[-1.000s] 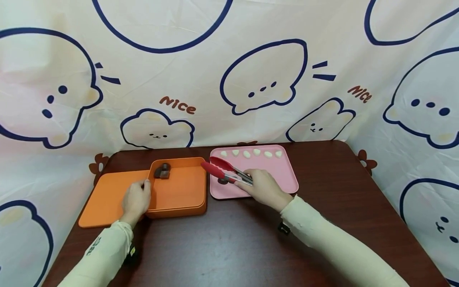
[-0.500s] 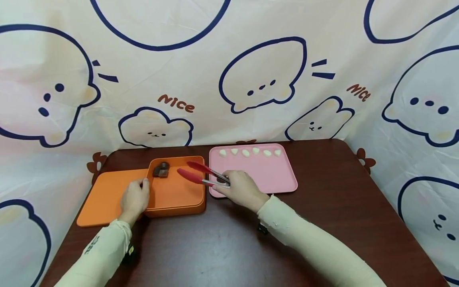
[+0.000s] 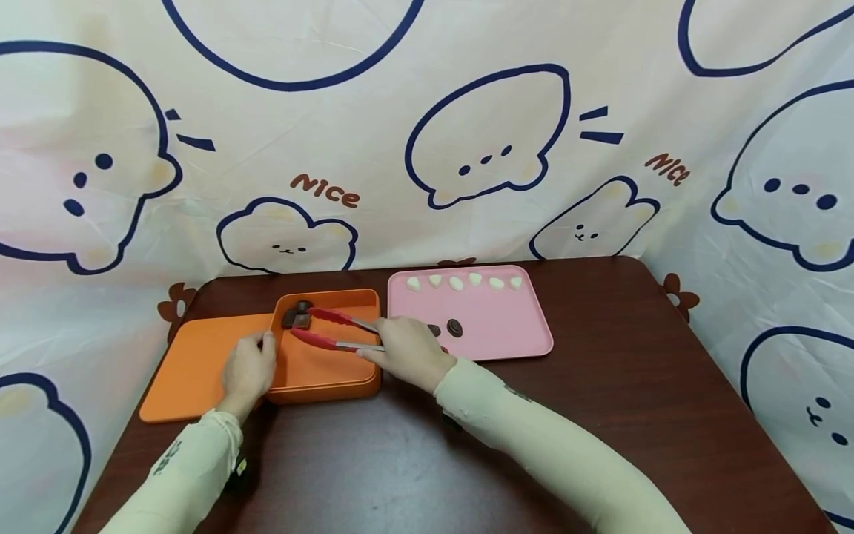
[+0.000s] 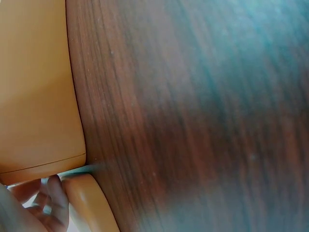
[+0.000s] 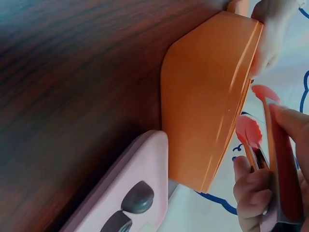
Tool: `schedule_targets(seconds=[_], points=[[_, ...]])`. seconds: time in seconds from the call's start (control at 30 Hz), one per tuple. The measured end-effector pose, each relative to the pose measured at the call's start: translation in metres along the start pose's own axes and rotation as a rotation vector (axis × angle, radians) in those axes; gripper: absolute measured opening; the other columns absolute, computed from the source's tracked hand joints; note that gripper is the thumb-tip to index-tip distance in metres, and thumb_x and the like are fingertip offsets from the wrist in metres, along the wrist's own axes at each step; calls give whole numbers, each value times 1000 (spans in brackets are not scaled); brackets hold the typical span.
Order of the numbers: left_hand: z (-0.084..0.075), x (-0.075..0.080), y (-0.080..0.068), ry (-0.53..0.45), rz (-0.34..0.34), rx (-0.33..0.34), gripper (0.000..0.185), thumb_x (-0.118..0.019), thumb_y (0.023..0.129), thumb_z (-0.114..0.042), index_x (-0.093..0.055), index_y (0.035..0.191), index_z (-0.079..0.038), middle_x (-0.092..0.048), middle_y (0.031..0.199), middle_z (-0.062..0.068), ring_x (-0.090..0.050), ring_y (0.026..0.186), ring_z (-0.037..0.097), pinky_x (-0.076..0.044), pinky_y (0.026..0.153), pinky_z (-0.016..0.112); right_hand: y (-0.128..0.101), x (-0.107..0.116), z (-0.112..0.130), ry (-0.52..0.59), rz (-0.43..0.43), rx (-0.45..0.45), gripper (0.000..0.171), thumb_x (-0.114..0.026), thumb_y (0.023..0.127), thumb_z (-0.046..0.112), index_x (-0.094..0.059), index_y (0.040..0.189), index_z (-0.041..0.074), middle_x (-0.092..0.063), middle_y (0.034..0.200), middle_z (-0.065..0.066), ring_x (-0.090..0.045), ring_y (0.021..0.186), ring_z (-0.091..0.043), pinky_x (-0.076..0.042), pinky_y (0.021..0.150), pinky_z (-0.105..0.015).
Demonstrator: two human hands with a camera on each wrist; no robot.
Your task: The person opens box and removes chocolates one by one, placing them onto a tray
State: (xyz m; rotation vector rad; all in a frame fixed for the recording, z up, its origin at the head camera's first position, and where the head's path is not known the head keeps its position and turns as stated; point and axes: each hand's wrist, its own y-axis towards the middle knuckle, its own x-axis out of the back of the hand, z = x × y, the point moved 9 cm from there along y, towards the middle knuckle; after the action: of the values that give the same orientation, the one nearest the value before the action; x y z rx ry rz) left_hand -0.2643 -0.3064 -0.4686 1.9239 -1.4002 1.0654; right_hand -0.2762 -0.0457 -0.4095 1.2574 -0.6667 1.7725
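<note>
Your right hand (image 3: pixel 407 354) grips the red-tipped metal tongs (image 3: pixel 333 331), tips apart over the orange plastic box (image 3: pixel 333 371) beside dark chocolate pieces (image 3: pixel 298 317); your left hand (image 3: pixel 248 371) pinches the box's wall, steadying it on the table (image 3: pixel 600 415).

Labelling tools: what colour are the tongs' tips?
Red, clearest in the head view: tongs in the right hand.
</note>
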Motion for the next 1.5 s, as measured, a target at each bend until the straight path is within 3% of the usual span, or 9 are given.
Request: schedule_targets(seconds=[0.2, 0.37, 0.7, 0.97, 1.23, 1.5], points=[[0, -1, -1, 2, 6, 5, 53, -29, 108, -40, -68, 120, -7, -68, 105, 22, -64, 93, 38, -41, 62, 37, 13, -8, 6, -91, 28, -19, 39, -71, 90, 52, -64, 87, 14, -52, 67, 3, -49, 57, -12, -37, 48, -21], [0, -1, 0, 0, 4, 1, 53, -29, 108, -41, -69, 112, -7, -66, 90, 18, -62, 84, 34, -38, 60, 35, 23, -9, 10, -167, 25, -4, 39, -69, 92, 53, -65, 84, 15, -54, 67, 4, -50, 58, -12, -40, 49, -24], [0, -2, 1, 7, 11, 8, 54, -27, 108, -41, -68, 106, -7, -58, 76, 11, -57, 72, 28, -36, 56, 33, 33, -16, 26, -280, 26, 73, 36, -68, 93, 51, -67, 87, 16, -58, 67, 6, -56, 58, -10, -49, 52, -28], [-2, -1, 0, 1, 8, 3, 51, -28, 108, -40, -64, 92, -7, -54, 70, 10, -52, 64, 26, -35, 53, 33, 35, -26, 30, -422, -11, 83, 34, -64, 96, 52, -68, 94, 18, -69, 83, 5, -65, 69, -11, -56, 58, -30], [-3, 1, 1, 6, -9, -9, 53, -27, 108, -40, -63, 87, -7, -55, 69, 10, -53, 63, 26, -35, 52, 33, 31, -34, 33, -493, -60, 134, 33, -59, 100, 48, -72, 96, 17, -70, 85, 5, -69, 70, -12, -58, 60, -31], [-1, 2, -1, 1, -12, 1, 52, -28, 108, -40, -67, 96, -7, -62, 81, 15, -59, 74, 31, -37, 55, 34, 27, -29, 37, -489, -59, 161, 30, -56, 103, 44, -73, 98, 19, -70, 89, 4, -68, 72, -13, -58, 64, -30]])
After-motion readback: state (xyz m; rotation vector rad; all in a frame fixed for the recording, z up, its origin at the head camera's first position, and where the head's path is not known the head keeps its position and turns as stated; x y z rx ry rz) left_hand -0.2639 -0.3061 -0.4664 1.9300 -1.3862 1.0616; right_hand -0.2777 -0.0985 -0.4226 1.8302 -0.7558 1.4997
